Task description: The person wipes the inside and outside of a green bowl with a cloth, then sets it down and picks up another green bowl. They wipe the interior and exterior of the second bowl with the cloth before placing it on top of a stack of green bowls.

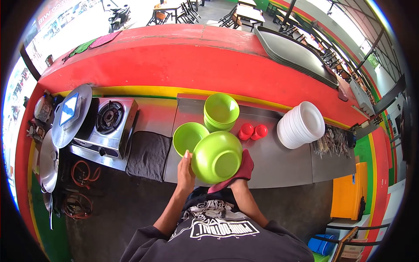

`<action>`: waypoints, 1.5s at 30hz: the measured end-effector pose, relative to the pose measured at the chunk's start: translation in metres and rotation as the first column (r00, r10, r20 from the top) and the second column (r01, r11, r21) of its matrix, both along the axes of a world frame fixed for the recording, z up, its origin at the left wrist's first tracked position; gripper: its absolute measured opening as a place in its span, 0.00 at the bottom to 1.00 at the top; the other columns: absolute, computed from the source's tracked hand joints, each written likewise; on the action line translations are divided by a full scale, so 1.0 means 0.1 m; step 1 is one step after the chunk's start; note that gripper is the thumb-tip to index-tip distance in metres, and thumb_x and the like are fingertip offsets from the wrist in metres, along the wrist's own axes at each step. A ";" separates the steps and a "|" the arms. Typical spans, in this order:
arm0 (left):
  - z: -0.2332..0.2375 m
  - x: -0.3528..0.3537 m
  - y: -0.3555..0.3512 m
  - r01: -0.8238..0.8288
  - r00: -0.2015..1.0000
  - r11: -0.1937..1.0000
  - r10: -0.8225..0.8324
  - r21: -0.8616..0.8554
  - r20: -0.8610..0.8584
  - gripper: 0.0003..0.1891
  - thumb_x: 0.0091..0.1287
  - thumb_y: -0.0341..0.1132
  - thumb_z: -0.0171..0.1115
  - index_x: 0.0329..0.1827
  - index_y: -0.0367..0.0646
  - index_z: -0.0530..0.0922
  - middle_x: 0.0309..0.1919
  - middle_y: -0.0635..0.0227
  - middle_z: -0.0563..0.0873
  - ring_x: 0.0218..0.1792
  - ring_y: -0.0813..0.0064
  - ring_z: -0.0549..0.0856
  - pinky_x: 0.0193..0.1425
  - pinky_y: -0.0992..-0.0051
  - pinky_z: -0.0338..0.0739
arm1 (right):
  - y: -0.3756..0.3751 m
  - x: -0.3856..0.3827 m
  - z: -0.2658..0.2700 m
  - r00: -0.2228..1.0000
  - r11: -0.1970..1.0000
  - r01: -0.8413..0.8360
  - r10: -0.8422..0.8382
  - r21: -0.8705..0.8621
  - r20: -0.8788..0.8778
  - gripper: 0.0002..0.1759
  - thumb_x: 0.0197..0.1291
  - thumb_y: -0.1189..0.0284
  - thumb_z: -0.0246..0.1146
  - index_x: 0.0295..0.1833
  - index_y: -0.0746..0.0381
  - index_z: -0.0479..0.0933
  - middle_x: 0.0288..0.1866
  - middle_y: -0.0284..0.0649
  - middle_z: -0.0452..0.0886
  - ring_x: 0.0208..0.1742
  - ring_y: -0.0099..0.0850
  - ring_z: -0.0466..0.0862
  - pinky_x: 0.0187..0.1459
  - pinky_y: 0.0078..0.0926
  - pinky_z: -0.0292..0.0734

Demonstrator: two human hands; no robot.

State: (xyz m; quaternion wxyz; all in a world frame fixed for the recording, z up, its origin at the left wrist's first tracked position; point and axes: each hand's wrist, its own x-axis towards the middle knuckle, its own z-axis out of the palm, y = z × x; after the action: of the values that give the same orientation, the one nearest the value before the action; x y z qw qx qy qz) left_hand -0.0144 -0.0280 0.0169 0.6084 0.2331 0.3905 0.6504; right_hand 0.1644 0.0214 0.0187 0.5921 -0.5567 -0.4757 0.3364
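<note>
While left hand (185, 172) fingers (187, 155) pinch its rim, the glossy, round lime-green plastic bowl (217, 157) hangs tilted over the brushed-steel tabletop (279, 161); right hand hidden under soft maroon cloth (245, 168), grip unclear.

We count one held green bowl (217, 157), one loose green bowl (188, 136), two red bottles (247, 130) and one gas stove (109, 120). The stack of green bowls (221, 111) holds perhaps four.

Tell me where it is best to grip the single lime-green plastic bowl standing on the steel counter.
Probably grip the single lime-green plastic bowl by its rim on the left side, coming from the left: it stands mouth up, and the stack of green bowls and the held green bowl crowd its right.
</note>
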 end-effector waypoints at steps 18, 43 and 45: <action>0.31 -0.05 0.17 -0.138 0.922 0.986 0.093 -0.094 -0.375 0.29 0.82 0.52 0.48 0.40 0.32 0.84 0.29 0.76 0.84 0.29 0.88 0.76 0.33 0.82 0.71 | 0.08 -0.18 0.19 0.969 0.969 -0.246 0.246 -0.039 0.011 0.13 0.71 0.70 0.57 0.55 0.67 0.73 0.54 0.44 0.81 0.53 0.31 0.82 0.53 0.33 0.78; 0.28 -0.15 0.21 -0.228 0.911 0.968 0.175 -0.103 -0.374 0.31 0.82 0.55 0.46 0.37 0.33 0.84 0.26 0.75 0.83 0.27 0.88 0.76 0.30 0.81 0.70 | -0.08 -0.06 0.09 0.715 0.883 -0.467 0.344 0.050 0.609 0.29 0.70 0.76 0.55 0.76 0.64 0.66 0.76 0.42 0.71 0.78 0.35 0.66 0.78 0.30 0.60; 0.33 -0.17 0.21 -0.168 0.891 0.978 0.096 -0.126 -0.444 0.32 0.82 0.54 0.47 0.34 0.32 0.83 0.24 0.77 0.81 0.25 0.88 0.74 0.28 0.79 0.68 | -0.08 -0.07 0.02 0.815 0.817 -0.574 0.564 0.050 0.131 0.28 0.71 0.75 0.54 0.76 0.64 0.66 0.76 0.42 0.70 0.79 0.33 0.65 0.78 0.29 0.59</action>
State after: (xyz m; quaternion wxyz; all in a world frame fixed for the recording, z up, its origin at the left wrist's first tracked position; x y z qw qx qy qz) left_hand -0.0310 -0.0074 0.0502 0.4767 0.2956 0.5827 0.5880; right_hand 0.1574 0.0133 0.0207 0.4608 -0.3804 -0.6665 0.4457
